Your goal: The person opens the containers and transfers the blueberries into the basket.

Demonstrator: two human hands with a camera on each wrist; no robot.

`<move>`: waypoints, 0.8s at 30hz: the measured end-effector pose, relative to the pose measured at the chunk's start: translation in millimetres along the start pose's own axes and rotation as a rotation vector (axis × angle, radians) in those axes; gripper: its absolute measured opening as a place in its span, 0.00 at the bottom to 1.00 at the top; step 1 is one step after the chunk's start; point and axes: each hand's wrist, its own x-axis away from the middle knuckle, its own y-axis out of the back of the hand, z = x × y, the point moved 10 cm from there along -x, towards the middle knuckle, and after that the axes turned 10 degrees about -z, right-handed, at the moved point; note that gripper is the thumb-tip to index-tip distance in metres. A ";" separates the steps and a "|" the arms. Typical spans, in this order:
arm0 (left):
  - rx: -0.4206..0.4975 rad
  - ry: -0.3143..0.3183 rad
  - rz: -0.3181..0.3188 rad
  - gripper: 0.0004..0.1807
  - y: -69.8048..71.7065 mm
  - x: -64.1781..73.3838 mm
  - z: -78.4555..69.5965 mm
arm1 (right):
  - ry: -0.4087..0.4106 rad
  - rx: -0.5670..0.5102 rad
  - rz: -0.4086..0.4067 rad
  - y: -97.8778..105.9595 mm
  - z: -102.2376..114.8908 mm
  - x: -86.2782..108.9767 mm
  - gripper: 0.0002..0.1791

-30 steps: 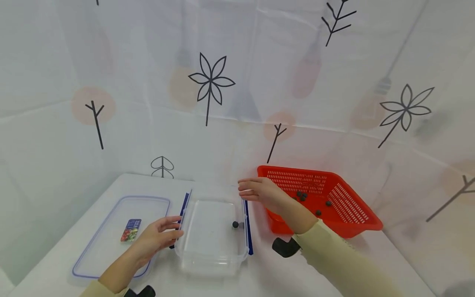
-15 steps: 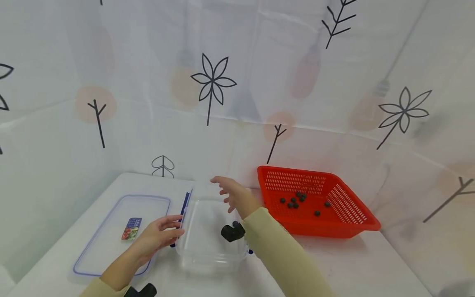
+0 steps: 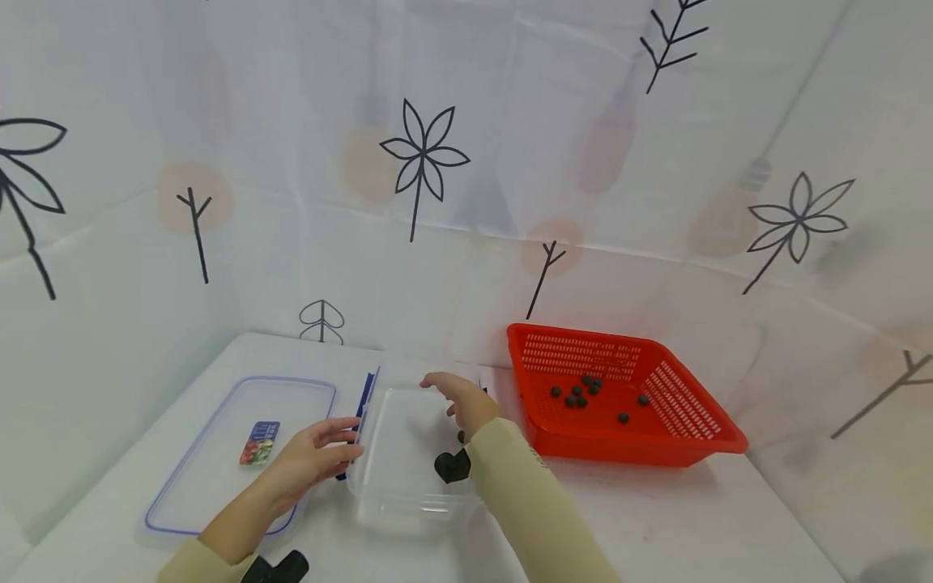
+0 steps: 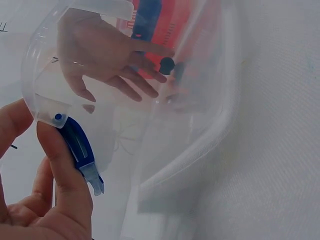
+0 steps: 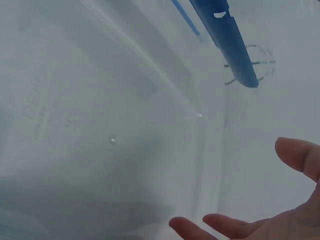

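Note:
A clear plastic box [image 3: 408, 461] with blue side clips stands in the middle of the table. In the head view my left hand [image 3: 309, 457] is at its left side; in the left wrist view the thumb and a finger pinch the rim beside a blue clip [image 4: 80, 145]. My right hand [image 3: 466, 401] hovers over the box with spread, relaxed fingers and nothing in them. One small dark ball [image 4: 167, 66] shows through the box wall; in the head view the right hand mostly hides it.
To the right stands a red perforated basket [image 3: 619, 445] with several small dark balls [image 3: 581, 401] in it. A clear lid [image 3: 197, 470] with a blue seal and a colourful label [image 3: 259, 443] lies flat at the left. A printed curtain [image 3: 466, 283] hangs behind the table.
My right hand has moved left from between basket and box to above the box, then a little nearer to me. My left hand stays at the box's left rim.

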 end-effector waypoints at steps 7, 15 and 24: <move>-0.006 0.006 -0.006 0.32 0.9 0.6 1.1 | -0.009 -0.128 0.211 -21.7 2.3 -2.6 0.41; -0.012 0.009 -0.017 0.31 0.6 -0.2 0.1 | 0.190 -0.008 0.341 -27.7 30.1 7.9 0.26; -0.035 0.012 -0.034 0.30 2.3 -0.8 1.4 | 0.441 0.524 0.519 -69.6 16.2 22.3 0.14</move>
